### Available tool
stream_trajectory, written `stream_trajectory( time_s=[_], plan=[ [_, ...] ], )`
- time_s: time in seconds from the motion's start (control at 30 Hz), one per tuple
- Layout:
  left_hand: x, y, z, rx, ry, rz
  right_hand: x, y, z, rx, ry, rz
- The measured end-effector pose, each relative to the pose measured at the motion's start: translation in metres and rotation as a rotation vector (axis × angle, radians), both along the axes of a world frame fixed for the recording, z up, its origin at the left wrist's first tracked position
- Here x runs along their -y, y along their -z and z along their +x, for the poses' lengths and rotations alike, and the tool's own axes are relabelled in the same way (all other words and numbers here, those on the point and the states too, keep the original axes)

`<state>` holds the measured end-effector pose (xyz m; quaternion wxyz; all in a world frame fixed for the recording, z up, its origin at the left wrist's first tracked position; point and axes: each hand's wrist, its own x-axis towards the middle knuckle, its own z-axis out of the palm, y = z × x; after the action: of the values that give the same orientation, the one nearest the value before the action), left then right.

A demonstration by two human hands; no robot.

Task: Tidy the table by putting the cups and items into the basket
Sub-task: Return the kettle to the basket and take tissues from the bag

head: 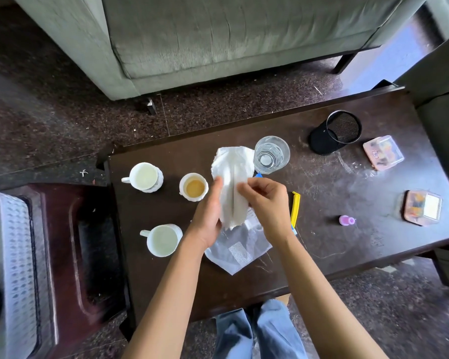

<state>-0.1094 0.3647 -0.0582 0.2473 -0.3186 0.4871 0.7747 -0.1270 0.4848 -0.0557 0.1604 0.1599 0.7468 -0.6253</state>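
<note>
A crumpled white paper tissue is held above the dark wooden surface, pinched on either side by the left hand and right hand. Beneath it lies a clear plastic bag. Three white ceramic cups stand to the left, a clear drinking glass just behind. A white woven basket sits far left.

Sofa: grey-green upholstery, dark legs, fills the far side of the room.
Floor: dark speckled surface, scattered with pale crumbs and scraps.
Stool: dark reddish wood, just left of the worktop.
Armchair: dark grey, at the right edge, partly cut off.
Jeans: blue denim knees, near bottom edge.
</note>
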Motion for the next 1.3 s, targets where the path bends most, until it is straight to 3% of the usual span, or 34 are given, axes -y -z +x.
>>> stream_trajectory(
  time_s=[0.17,0.53,0.63,0.77,0.83,0.93,1.03,1.1,1.2,1.3],
  plan=[
    [0.015,0.004,-0.006,0.059,-0.241,-0.031,-0.012,-0.002,-0.008,0.081,0.198,-0.136],
    [0.022,0.001,-0.011,0.048,-0.213,-0.109,-0.035,0.0,-0.021,0.002,0.187,-0.005],
    [0.015,0.0,-0.013,0.053,-0.158,-0.151,-0.032,-0.008,-0.017,-0.152,0.097,0.195],
    [-0.001,-0.003,-0.015,0.021,-0.131,-0.173,-0.017,-0.011,-0.015,-0.539,-0.096,0.497],
    [-0.007,-0.006,-0.016,0.027,-0.144,-0.167,-0.014,-0.012,-0.014,-0.601,-0.108,0.535],
    [-0.005,-0.006,-0.02,0.031,-0.144,-0.128,-0.025,-0.011,-0.018,-0.363,0.007,0.289],
    [0.006,-0.001,-0.021,-0.017,-0.188,-0.014,-0.048,-0.01,-0.028,-0.045,0.061,-0.293],
    [0.016,0.003,-0.019,-0.077,-0.169,0.041,-0.061,-0.008,-0.032,0.093,-0.014,-0.548],
    [0.021,0.005,-0.016,-0.069,-0.091,0.021,-0.071,0.002,-0.031,0.18,-0.12,-0.657],
    [0.016,0.011,-0.014,-0.024,-0.081,-0.058,-0.072,0.016,-0.028,0.227,-0.12,-0.533]
  ],
)
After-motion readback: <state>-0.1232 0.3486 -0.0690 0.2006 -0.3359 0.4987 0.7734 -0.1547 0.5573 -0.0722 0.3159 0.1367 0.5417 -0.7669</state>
